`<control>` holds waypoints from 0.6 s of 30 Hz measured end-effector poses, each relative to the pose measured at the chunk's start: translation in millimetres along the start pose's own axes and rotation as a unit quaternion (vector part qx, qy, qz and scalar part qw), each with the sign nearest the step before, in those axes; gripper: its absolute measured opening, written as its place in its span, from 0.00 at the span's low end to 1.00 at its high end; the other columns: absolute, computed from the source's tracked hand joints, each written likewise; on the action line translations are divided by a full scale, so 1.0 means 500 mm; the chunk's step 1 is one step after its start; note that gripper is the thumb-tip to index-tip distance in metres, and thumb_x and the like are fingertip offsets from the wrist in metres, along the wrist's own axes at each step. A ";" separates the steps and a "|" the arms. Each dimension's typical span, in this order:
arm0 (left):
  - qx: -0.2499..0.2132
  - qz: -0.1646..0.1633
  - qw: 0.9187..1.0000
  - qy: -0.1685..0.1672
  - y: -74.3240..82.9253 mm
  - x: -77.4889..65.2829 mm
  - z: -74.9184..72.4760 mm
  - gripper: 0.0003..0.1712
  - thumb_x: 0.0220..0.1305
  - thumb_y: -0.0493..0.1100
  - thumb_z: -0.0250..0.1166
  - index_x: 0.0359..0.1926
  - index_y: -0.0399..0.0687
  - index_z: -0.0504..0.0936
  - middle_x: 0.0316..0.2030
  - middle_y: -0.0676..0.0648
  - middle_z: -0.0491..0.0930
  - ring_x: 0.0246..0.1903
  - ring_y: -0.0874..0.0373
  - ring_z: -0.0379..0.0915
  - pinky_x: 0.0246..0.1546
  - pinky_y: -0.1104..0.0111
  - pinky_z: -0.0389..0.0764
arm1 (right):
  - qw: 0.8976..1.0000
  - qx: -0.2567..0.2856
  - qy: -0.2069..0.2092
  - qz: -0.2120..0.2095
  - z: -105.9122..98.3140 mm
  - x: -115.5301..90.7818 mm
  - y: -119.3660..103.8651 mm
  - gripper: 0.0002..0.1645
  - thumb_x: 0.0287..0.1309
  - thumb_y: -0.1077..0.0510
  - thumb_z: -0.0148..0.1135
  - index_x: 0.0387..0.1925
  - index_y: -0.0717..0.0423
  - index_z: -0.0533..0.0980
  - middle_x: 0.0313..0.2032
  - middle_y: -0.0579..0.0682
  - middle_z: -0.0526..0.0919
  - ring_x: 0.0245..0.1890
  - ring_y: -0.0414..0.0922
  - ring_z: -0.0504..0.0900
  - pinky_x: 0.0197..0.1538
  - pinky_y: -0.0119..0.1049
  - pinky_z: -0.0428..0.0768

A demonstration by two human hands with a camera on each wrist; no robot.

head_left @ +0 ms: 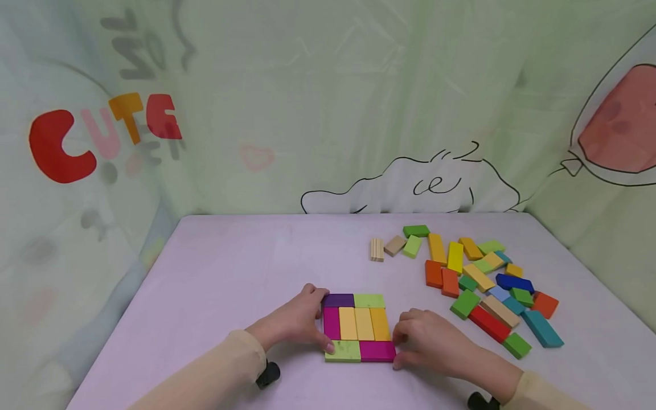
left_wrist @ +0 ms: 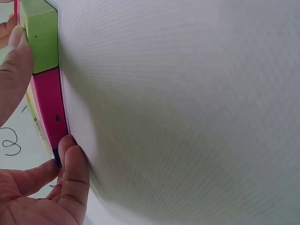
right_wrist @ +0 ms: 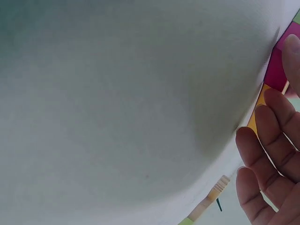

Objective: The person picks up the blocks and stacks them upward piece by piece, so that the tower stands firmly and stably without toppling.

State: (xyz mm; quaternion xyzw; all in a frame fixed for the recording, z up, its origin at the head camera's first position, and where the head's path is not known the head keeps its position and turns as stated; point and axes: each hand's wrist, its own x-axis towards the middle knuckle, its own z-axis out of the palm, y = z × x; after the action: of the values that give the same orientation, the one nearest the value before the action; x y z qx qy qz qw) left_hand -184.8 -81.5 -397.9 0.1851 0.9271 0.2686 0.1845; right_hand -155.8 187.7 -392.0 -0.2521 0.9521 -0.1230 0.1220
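Wooden blocks lie flat, side by side, in a near-square on the table. Its back row has a dark purple block (head_left: 339,300) and a lime block (head_left: 369,300). Upright in the middle row stand a magenta block (head_left: 331,323), two pale yellow ones and an orange-yellow block (head_left: 380,324). A lime block (head_left: 344,353) and a magenta block (head_left: 378,351) form the front row. My left hand (head_left: 294,319) spans the left side, thumb on the front lime block, fingertips at the purple one. Along the right side, my right hand (head_left: 430,341) has its thumb (right_wrist: 291,56) at the front magenta block's end.
Loose coloured blocks (head_left: 476,278) spread over the right of the table (head_left: 246,250). A striped wooden block (head_left: 376,249) and a plain wooden block (head_left: 394,245) lie at the back. Behind the table hangs a printed curtain (head_left: 287,108).
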 end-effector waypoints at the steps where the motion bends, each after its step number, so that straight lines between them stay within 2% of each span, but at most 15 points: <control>1: 0.001 0.001 1.000 0.000 0.000 0.000 0.001 0.62 0.42 0.52 0.86 0.74 0.37 0.63 0.58 0.42 0.69 0.44 0.59 0.72 0.56 0.62 0.82 | 1.000 -0.002 0.001 0.000 0.000 0.000 0.000 0.18 0.42 0.45 0.84 0.33 0.47 0.87 0.27 0.34 0.81 0.30 0.32 0.73 0.39 0.33 0.83; 9: 0.001 0.006 1.000 0.002 -0.003 -0.002 -0.001 0.61 0.42 0.51 0.86 0.73 0.36 0.63 0.55 0.43 0.70 0.43 0.59 0.73 0.53 0.64 0.81 | 1.000 -0.005 -0.003 -0.005 0.001 0.001 -0.003 0.16 0.43 0.46 0.83 0.32 0.48 0.87 0.25 0.34 0.79 0.29 0.33 0.71 0.37 0.30 0.81; 18: -0.003 0.008 1.000 0.002 -0.002 -0.002 -0.001 0.61 0.42 0.50 0.86 0.73 0.36 0.63 0.55 0.43 0.70 0.42 0.60 0.73 0.52 0.64 0.82 | 1.000 -0.006 -0.003 0.006 0.003 0.001 -0.006 0.16 0.43 0.46 0.83 0.31 0.47 0.87 0.25 0.34 0.79 0.30 0.33 0.71 0.38 0.32 0.82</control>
State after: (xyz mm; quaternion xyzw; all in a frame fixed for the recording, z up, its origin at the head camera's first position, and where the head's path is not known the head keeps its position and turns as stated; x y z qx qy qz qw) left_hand -184.5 -83.1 -397.9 0.1918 0.9249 0.2735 0.1814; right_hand -154.5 184.9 -392.6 -0.2476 0.9538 -0.1160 0.1244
